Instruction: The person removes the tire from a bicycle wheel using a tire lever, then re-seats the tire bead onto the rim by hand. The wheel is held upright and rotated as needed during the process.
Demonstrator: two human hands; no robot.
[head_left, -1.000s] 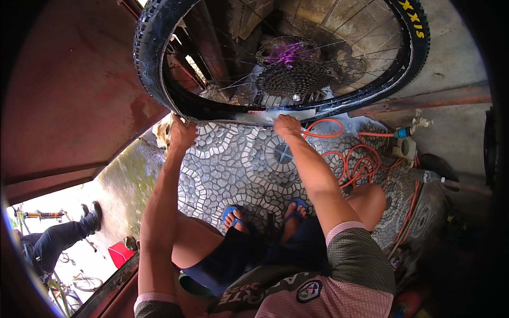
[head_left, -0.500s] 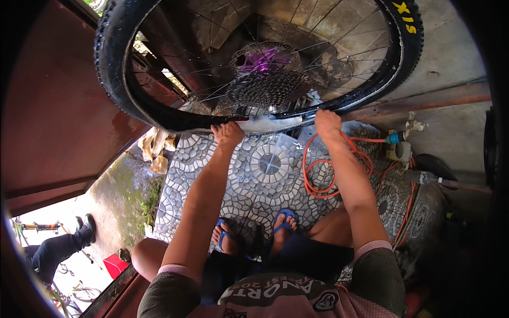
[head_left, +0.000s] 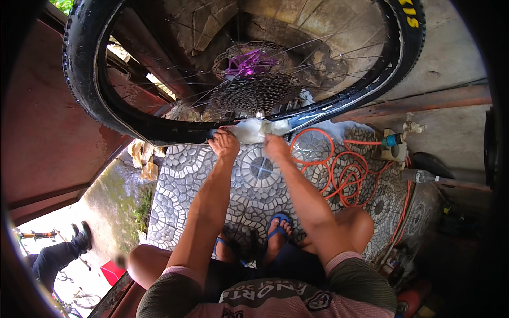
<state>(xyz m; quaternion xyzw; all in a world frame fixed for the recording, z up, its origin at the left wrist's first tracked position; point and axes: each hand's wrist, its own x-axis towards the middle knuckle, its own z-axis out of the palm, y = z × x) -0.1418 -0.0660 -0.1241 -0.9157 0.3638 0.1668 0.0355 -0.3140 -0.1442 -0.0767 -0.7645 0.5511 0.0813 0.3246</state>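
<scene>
A bicycle wheel hangs or stands in front of me, with a knobbly black tyre [head_left: 87, 95], a large sprocket cassette [head_left: 254, 95] and a purple hub [head_left: 248, 63]. My left hand [head_left: 225, 143] curls its fingers over the tyre's lower edge. Beside it my right hand [head_left: 275, 147] is closed at a patch of white foam or soaked white material [head_left: 246, 132] along the bottom of the wheel. A pale lump shows above the right fingers; what they hold cannot be made out. The tyre's near side looks bent away from the rim at lower left.
An orange hose [head_left: 358, 172] lies coiled to the right, leading to a wall tap [head_left: 414, 126]. A clear bottle [head_left: 420, 176] is nearby. Dark red metal panels [head_left: 53, 127] rise at left. Beyond them shows another person's leg [head_left: 58, 256]. Stone-patterned tiles [head_left: 183, 196] cover the floor.
My right hand has come left, off the tyre's right side to the white patch near my left hand. The wheel appears shifted slightly left in view; my left hand keeps its hold.
</scene>
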